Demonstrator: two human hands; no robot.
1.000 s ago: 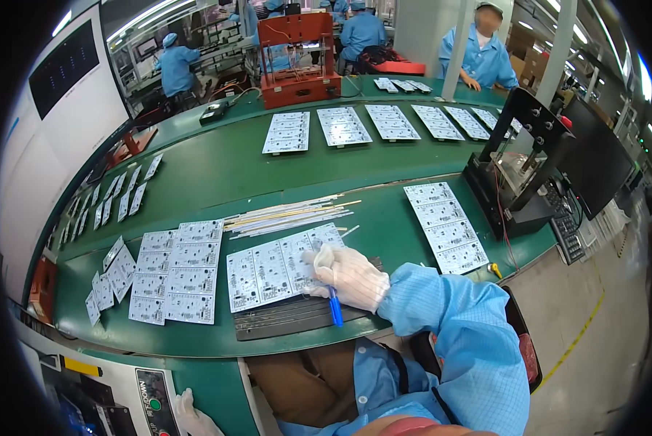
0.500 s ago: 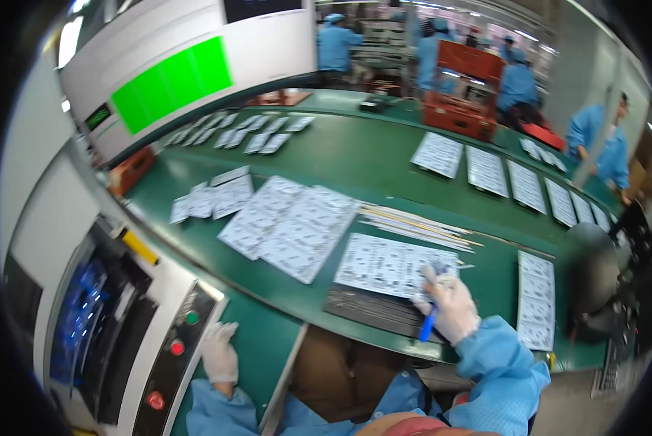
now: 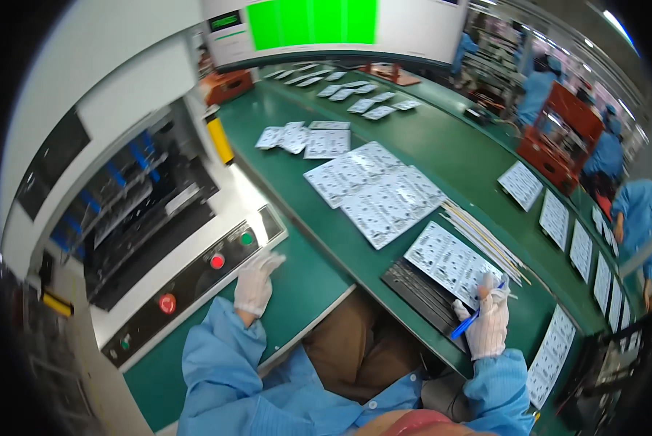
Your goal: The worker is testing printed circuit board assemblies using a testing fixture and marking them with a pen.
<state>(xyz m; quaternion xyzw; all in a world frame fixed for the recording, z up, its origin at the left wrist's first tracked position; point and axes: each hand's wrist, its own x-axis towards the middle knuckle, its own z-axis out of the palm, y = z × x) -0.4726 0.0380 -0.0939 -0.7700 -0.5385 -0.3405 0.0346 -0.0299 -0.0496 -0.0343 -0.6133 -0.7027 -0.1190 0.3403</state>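
Observation:
My right hand (image 3: pixel 488 325), in a white glove with bare fingertips, grips a blue pen (image 3: pixel 465 324) and rests at the right end of a white circuit board panel (image 3: pixel 446 256). That panel lies partly on a black slotted block (image 3: pixel 420 292). My left hand (image 3: pixel 257 285), also gloved, has its fingers stretched out and holds nothing. It hovers or lies just beside the machine's button panel (image 3: pixel 195 285), close to a red button (image 3: pixel 217 261) and a green button (image 3: pixel 246 238); whether it touches the panel I cannot tell.
Larger white panels (image 3: pixel 391 198) overlap left of my work, with smaller boards (image 3: pixel 293 137) behind. Thin strips (image 3: pixel 486 240) lie beyond the block. Left stands a machine with an open bay (image 3: pixel 151 207). A monitor (image 3: pixel 413 29) overhangs the bench. Another panel (image 3: pixel 552 356) lies right; co-workers (image 3: pixel 637 218) are beyond.
The view has swung left, bringing more of the machine in. My right hand still holds the pen at the panel, and my left hand stays by the buttons with fingers outstretched.

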